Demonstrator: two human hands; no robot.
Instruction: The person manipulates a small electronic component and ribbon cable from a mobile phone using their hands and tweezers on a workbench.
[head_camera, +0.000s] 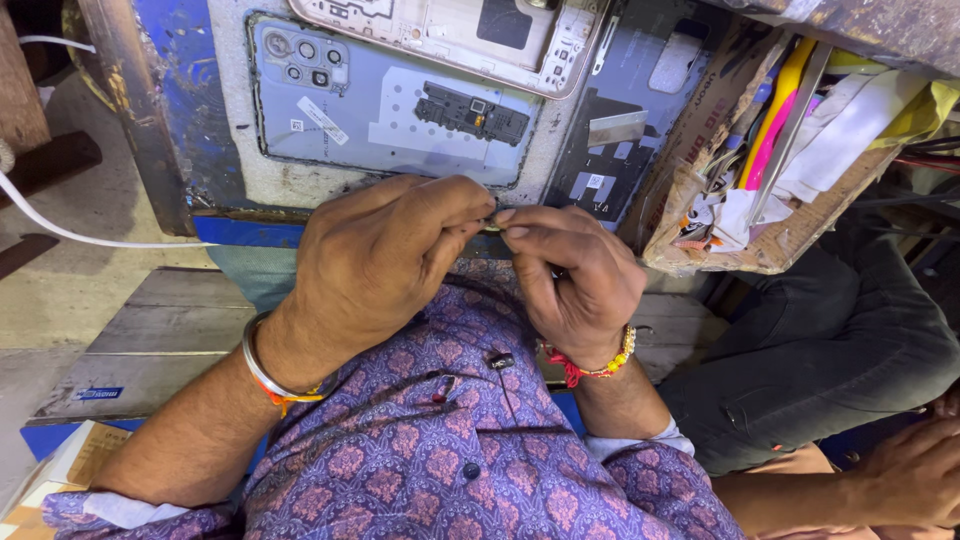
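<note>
My left hand (375, 255) and my right hand (575, 270) meet at their fingertips just in front of the workbench edge, pinching a tiny dark part (495, 212) between them; its kind is too small to tell. Just beyond the hands lies a pale blue phone back cover (380, 95) with a small black circuit board (470, 112) on it. A white phone frame (450, 35) rests above that, and a dark phone back panel (625, 120) lies to its right.
A worn cardboard box (745, 200) stuffed with tools, pink and yellow items and papers sits at right. A white cable (70, 232) runs at left. Another person's dark-trousered leg (830, 340) and hand (915, 475) are at lower right.
</note>
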